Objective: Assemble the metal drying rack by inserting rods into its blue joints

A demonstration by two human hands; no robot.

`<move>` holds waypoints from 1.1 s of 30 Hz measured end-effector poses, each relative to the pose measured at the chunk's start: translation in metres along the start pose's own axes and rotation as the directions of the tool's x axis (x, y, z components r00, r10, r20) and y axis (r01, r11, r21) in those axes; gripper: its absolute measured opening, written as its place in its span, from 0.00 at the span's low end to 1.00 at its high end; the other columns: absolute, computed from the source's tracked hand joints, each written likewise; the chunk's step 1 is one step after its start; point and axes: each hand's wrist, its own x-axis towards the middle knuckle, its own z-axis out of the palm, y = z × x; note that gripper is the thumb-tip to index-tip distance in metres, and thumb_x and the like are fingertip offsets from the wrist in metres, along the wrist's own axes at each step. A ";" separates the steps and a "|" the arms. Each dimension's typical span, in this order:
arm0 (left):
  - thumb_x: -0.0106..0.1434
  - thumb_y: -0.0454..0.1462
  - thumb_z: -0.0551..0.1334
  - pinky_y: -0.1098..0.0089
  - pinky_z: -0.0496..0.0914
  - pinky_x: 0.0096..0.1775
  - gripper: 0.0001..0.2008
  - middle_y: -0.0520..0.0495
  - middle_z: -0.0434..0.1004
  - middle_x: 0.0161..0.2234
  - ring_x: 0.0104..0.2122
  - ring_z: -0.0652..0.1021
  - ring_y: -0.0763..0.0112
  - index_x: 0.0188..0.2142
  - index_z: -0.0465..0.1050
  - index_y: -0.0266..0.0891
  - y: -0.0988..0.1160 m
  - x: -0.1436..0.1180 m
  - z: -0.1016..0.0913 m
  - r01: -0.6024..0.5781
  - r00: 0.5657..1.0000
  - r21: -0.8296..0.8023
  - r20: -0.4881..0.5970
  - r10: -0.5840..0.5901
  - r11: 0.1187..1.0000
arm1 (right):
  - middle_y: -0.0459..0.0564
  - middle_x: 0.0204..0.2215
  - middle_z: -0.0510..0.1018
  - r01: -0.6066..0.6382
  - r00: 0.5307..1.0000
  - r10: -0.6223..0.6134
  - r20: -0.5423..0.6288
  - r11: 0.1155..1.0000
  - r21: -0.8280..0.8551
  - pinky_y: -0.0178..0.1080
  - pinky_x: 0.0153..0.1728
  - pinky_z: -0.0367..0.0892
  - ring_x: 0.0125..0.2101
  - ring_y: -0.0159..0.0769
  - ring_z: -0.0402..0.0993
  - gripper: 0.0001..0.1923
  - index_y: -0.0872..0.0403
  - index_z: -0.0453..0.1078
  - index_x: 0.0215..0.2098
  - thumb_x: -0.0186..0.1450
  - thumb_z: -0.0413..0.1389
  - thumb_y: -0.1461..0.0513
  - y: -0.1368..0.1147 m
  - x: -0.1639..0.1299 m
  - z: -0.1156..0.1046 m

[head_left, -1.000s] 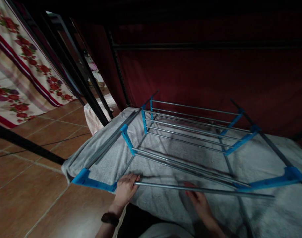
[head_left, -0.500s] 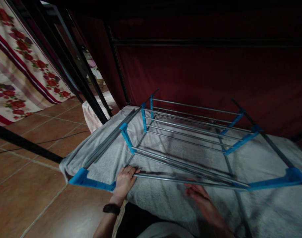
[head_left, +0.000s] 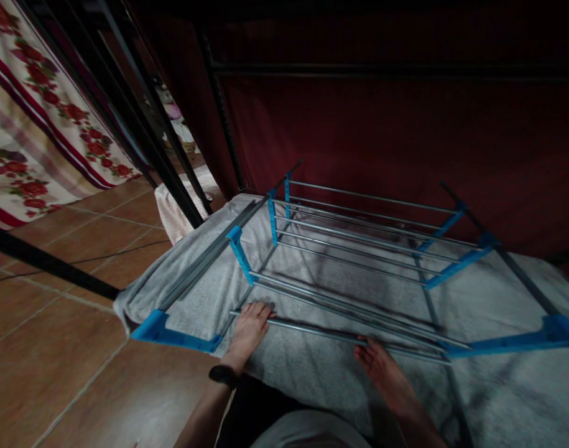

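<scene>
Rod (head_left: 340, 336) now slid nearer, both hands (head_left: 251, 323) gripping it, grey towel (head_left: 312, 379) beneath, rack bars (head_left: 359, 249) beyond

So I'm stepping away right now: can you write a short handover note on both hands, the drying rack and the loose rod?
Left hand: fingers on the near end of the loose metal rod, beside the blue corner bracket.
Right hand: fingertips under the rod, further along; grip unclear.
Drying rack: lies flat on the grey towel on the tiled floor.
Done: the other rods sit in their blue brackets.
Left: the rod's left end is not seated in the bracket.
</scene>
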 end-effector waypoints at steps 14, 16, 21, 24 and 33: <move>0.73 0.43 0.52 0.59 0.65 0.55 0.14 0.46 0.75 0.42 0.48 0.72 0.63 0.47 0.75 0.42 0.019 0.003 0.013 -0.177 0.984 -0.066 -0.046 0.175 0.982 | 0.45 0.43 0.82 0.013 0.999 -0.015 0.033 0.999 0.047 0.41 0.50 0.76 0.42 0.38 0.79 0.16 0.49 0.79 0.38 0.52 0.72 0.57 0.005 0.010 -0.007; 0.73 0.45 0.53 0.59 0.65 0.54 0.15 0.46 0.75 0.41 0.47 0.73 0.62 0.45 0.75 0.42 0.020 0.003 0.011 -0.177 0.983 -0.069 -0.049 0.174 0.982 | 0.45 0.44 0.82 0.016 0.999 -0.019 0.041 0.998 0.054 0.42 0.51 0.76 0.43 0.39 0.79 0.16 0.49 0.78 0.38 0.52 0.72 0.57 0.006 0.010 -0.009; 0.73 0.45 0.52 0.59 0.65 0.54 0.16 0.45 0.76 0.41 0.46 0.73 0.62 0.45 0.75 0.41 0.022 0.004 0.011 -0.176 0.984 -0.064 -0.051 0.173 0.982 | 0.46 0.41 0.82 -0.019 0.998 0.016 0.054 0.997 0.069 0.44 0.52 0.74 0.43 0.40 0.79 0.14 0.49 0.78 0.37 0.56 0.69 0.52 0.005 0.011 -0.010; 0.74 0.44 0.52 0.58 0.64 0.55 0.15 0.46 0.76 0.41 0.46 0.73 0.62 0.45 0.75 0.41 0.022 0.004 0.013 -0.165 0.985 -0.063 -0.063 0.161 0.984 | 0.46 0.39 0.82 -0.043 0.995 0.037 0.089 0.997 0.064 0.45 0.53 0.73 0.44 0.40 0.79 0.13 0.49 0.77 0.35 0.58 0.67 0.51 0.003 0.011 -0.009; 0.74 0.45 0.51 0.57 0.64 0.56 0.16 0.46 0.76 0.41 0.47 0.73 0.62 0.45 0.75 0.42 0.019 0.004 0.018 -0.142 0.987 -0.034 -0.075 0.140 0.989 | 0.47 0.39 0.82 -0.033 0.995 0.026 0.094 0.997 0.068 0.44 0.53 0.74 0.45 0.41 0.79 0.15 0.51 0.77 0.35 0.53 0.70 0.54 0.001 0.010 -0.005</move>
